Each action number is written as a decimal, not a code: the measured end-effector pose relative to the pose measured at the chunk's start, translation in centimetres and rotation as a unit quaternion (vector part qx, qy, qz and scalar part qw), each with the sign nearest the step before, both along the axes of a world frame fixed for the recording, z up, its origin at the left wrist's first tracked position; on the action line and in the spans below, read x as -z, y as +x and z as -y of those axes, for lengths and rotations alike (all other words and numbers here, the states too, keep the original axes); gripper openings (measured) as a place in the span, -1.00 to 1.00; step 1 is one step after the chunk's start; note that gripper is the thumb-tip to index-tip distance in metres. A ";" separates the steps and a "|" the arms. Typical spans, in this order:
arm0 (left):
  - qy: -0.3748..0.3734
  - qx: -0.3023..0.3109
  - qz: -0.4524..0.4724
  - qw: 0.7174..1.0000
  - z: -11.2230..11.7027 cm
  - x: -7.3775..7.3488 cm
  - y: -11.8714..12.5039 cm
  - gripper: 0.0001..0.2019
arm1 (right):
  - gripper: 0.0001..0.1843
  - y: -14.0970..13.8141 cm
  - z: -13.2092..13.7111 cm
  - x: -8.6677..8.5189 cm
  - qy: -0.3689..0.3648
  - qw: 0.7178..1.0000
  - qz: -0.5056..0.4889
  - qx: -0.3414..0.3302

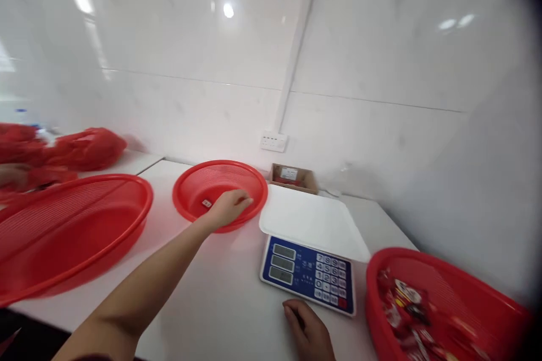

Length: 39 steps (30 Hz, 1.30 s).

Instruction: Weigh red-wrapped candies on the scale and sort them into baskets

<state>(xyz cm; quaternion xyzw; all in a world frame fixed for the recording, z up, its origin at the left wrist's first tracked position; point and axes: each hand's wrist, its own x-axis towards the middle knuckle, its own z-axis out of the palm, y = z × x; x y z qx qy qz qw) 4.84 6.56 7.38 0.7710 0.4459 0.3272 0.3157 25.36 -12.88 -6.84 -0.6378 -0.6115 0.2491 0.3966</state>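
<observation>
My left hand (pixel 230 207) reaches over the middle red basket (pixel 180 194), its fingers drawn together; whether anything is between them is hidden. A small pale packet (pixel 206 203) lies on that basket's floor, left of the hand. Close to the front edge of the digital scale (pixel 307 273), my right hand (pixel 307 330) rests on the table, loosely curled with nothing visible in it. The scale has a white weighing plate (pixel 313 217) and a blue keypad panel. To its right, a red basket (pixel 372 287) holds several wrapped packets (pixel 412 310).
A large red basket (pixel 84 231) stands at the left. Red bags (pixel 87 149) lie beyond it, with another person's hand (pixel 14 175) beside them. Behind the scale is a small cardboard box (pixel 311 180), below a wall socket (pixel 274 141). The white table (pixel 207 299) meets the wall.
</observation>
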 end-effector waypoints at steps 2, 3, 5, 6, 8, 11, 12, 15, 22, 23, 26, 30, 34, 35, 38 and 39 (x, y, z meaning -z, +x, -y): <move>0.051 0.019 0.044 0.998 3.2 1.1 1.4 -0.68 | -0.72 -0.3 0.1 -1.0 -0.006 1.000 0.030 0.001; 0.057 0.048 0.066 0.995 4.7 2.2 2.0 -0.67 | -0.72 -0.5 0.0 -1.3 -0.012 0.999 0.049 0.000; -0.024 0.144 0.086 0.985 7.5 5.0 3.2 -0.64 | -0.74 -0.7 -0.1 -1.6 -0.023 0.997 0.067 0.010; -0.094 0.196 0.094 0.972 8.6 6.5 3.7 -0.63 | -0.75 -0.8 -0.1 -1.8 -0.029 0.997 0.075 0.011; -0.226 0.244 0.120 0.936 10.4 9.3 4.5 -0.62 | -0.80 -0.7 0.4 -2.4 -0.044 0.995 0.088 0.001; -0.343 0.299 0.129 0.881 11.8 11.8 5.3 -0.61 | -0.78 -0.4 2.4 -5.3 -0.075 0.991 0.097 -0.051; -0.361 0.321 0.123 0.867 11.9 12.0 5.4 -0.61 | -0.75 -0.1 3.4 -6.8 -0.087 0.989 0.095 -0.076; -0.394 0.352 0.128 0.839 11.5 11.7 5.3 -0.62 | -0.64 1.9 6.0 -12.2 -0.147 0.985 0.037 -0.083; -0.493 0.281 0.249 0.785 9.8 11.3 4.7 -0.72 | -0.59 11.5 5.7 -15.6 -0.169 0.953 0.189 0.165; -0.500 0.277 0.259 0.779 9.7 11.3 4.6 -0.72 | -0.53 12.6 5.0 -14.9 -0.196 0.940 0.228 0.161; -0.509 0.273 0.272 0.770 9.5 11.4 4.5 -0.73 | -0.31 14.3 2.9 -12.5 -0.232 0.931 0.244 0.141; -0.506 0.271 0.273 0.772 9.4 11.2 4.4 -0.73 | -0.25 14.6 1.1 -10.3 -0.249 0.914 0.279 0.157; -0.500 0.286 0.257 0.776 9.3 11.3 4.3 -0.74 | -0.33 15.9 1.3 -10.1 -0.263 0.890 0.320 0.192; -0.498 0.290 0.254 0.777 9.3 11.4 4.3 -0.75 | -0.36 16.5 1.6 -10.4 -0.271 0.882 0.326 0.206; -0.494 0.297 0.246 0.780 9.3 11.7 4.3 -0.76 | -0.47 18.4 2.6 -11.3 -0.291 0.855 0.341 0.259; -0.492 0.298 0.243 0.781 9.4 11.7 4.3 -0.75 | -0.49 18.9 2.9 -11.6 -0.293 0.848 0.347 0.275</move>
